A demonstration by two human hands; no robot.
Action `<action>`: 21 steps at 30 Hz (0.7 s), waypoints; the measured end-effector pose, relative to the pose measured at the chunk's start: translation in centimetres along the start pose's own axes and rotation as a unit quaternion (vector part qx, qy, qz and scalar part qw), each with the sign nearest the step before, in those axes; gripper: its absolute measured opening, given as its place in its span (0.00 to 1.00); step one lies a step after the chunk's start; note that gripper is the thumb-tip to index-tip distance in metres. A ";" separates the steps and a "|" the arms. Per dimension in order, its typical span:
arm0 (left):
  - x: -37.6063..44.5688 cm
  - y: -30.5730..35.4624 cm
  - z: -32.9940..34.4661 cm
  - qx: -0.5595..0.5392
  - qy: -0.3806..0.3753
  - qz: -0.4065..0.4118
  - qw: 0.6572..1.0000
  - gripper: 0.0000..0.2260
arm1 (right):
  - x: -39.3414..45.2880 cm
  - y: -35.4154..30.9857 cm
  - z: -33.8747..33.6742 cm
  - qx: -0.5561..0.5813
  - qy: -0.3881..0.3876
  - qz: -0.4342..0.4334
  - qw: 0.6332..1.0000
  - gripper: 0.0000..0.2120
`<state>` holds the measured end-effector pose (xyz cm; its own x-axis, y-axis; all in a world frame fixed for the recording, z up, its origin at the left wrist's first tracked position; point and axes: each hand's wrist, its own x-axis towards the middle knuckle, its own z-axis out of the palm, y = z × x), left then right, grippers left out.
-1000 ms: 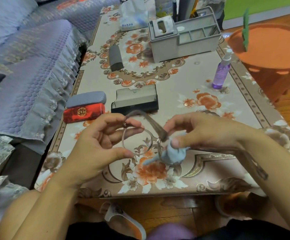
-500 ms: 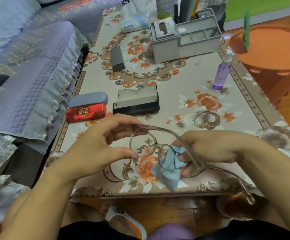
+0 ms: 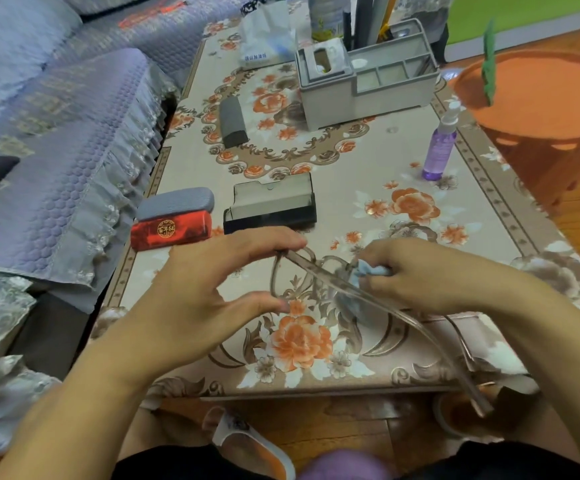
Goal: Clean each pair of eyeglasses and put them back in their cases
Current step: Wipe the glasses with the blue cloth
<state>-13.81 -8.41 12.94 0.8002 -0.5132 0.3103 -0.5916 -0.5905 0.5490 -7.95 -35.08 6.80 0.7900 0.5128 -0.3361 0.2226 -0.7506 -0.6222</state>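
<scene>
We note the left hand (image 3: pixel 205 306) pinching the eyeglasses (image 3: pixel 319 275) by one lens rim above the tabletop (image 3: pixel 368 161); the right hand (image 3: pixel 430 275) grips a blue cloth (image 3: pixel 368 271) against the other lens.

Table (image 3: pixel 368 209), covered with a floral-patterned cloth. Landmark: open black case (image 3: pixel 270 206), near the middle. Just left of it: red case (image 3: pixel 171 231) with a grey case (image 3: pixel 176 203) touching its far side. Beyond it: dark grey case (image 3: pixel 233 121). Beyond and right: grey organiser (image 3: pixel 368 81). Right, well apart: purple spray bottle (image 3: pixel 440 144), upright. Far end: white packet (image 3: pixel 267 32).
</scene>
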 end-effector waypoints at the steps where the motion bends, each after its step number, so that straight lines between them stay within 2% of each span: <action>1: 0.1 0.0 0.2 -0.003 0.001 0.011 1.000 0.25 | 0.2 -0.2 0.0 0.043 -0.001 -0.002 0.999 0.14; 3: 0.2 0.0 0.3 -0.011 0.004 0.030 0.999 0.25 | 0.6 -0.1 0.2 0.132 -0.006 0.011 0.991 0.14; 6: -0.2 -0.1 0.4 0.008 0.004 0.068 0.998 0.25 | 1.1 0.5 0.5 0.170 -0.004 -0.005 0.985 0.14; 8: -0.7 -0.2 0.8 0.022 -0.003 0.092 0.996 0.25 | 1.4 0.7 0.6 0.139 0.031 -0.042 0.989 0.14; 13: -2.4 -0.3 2.3 0.086 -0.004 0.185 0.979 0.14 | 2.1 0.6 1.7 0.107 0.136 -0.129 0.976 0.08; 16: -3.3 -0.2 2.5 0.118 -0.039 0.214 0.969 0.18 | 2.2 1.2 1.7 0.051 0.194 -0.187 0.962 0.07; 17: -3.4 -0.4 2.8 0.095 -0.059 0.181 0.977 0.21 | 2.2 1.4 1.6 0.016 0.213 -0.208 0.955 0.07; 18: -3.2 -0.7 2.8 0.032 -0.064 0.090 0.993 0.23 | 2.2 1.5 1.4 -0.013 0.231 -0.231 0.945 0.07; 19: -2.8 -0.8 2.7 -0.057 -0.040 -0.048 0.996 0.25 | 2.2 1.5 1.3 -0.036 0.250 -0.253 0.934 0.07; 20: -2.3 -0.8 2.8 -0.147 -0.018 -0.181 0.972 0.27 | 2.2 1.4 1.2 -0.057 0.268 -0.275 0.921 0.08; 21: -1.9 -0.7 2.8 -0.204 -0.022 -0.273 0.940 0.28 | 2.1 1.3 1.3 -0.079 0.285 -0.296 0.908 0.09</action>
<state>-15.19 -8.81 9.78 0.9633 -0.2340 -0.1312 -0.0002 -0.4898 0.8719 -6.73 -34.43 4.42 0.6624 0.5807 0.4733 0.7485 -0.4871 -0.4500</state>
